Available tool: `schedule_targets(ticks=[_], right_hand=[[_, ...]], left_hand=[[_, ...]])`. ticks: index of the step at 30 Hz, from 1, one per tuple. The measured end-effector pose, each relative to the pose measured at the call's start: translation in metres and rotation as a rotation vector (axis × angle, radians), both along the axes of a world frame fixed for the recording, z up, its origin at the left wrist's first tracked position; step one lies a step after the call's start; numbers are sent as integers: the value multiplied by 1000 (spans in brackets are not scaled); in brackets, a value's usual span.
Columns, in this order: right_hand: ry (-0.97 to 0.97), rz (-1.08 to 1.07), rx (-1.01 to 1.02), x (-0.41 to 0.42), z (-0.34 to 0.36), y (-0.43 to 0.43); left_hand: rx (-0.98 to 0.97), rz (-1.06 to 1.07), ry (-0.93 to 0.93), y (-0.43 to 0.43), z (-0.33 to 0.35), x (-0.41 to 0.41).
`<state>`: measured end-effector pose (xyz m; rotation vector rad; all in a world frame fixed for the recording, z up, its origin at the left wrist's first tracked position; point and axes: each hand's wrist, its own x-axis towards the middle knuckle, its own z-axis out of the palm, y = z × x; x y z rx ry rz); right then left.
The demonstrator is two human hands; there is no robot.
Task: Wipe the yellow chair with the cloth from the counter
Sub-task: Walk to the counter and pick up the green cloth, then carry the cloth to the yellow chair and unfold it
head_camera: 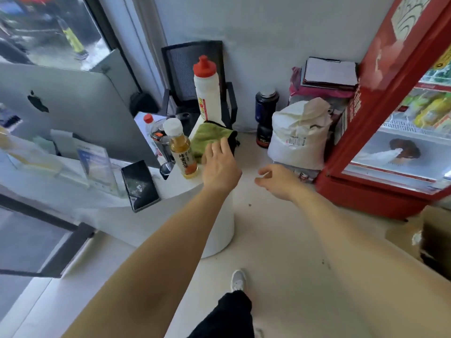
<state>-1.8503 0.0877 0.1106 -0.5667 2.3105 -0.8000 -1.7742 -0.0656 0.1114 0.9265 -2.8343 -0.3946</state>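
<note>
Both hands out; left hand [219, 164] touching cloth [208, 137].

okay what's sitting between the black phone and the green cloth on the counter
In the head view, a tea bottle with amber liquid and a white cap stands between the phone and the cloth.

Left hand [220, 164]: open, fingertips on green cloth [207, 137].
Cloth: on white counter [185, 186], beside tea bottle [181, 152].
Right hand [278, 179]: empty, loosely curled, above floor.
</note>
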Motion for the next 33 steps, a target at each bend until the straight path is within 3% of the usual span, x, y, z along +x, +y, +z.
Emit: schedule_targets(ticks=[4, 6, 11, 14, 19, 23, 28, 33], right_hand=[[-43, -1, -80, -56, -16, -35], [-97, -40, -147, -75, -23, -52], [-261, -67, -205, -97, -38, -86], [-487, -127, -285, -98, -34, -97], [-926, -246, -439, -118, -43, -85], [-1109, -148, -461, -146, -54, -60], [-1185, 95, -341, -163, -61, -28], [-1112, 418, -151, -140, -60, -4]], left_hand=[[-1, 201, -73, -16, -26, -41], [-98, 252, -96, -21, -35, -52], [-229, 208, -56, -14, -45, -58], [-205, 214, 66, -6, -39, -63], [73, 358, 415, 25, -8, -76], [518, 683, 748, 67, 11, -87], [980, 1096, 964, 115, 3, -88], [1176, 1386, 1073, 150, -25, -44]])
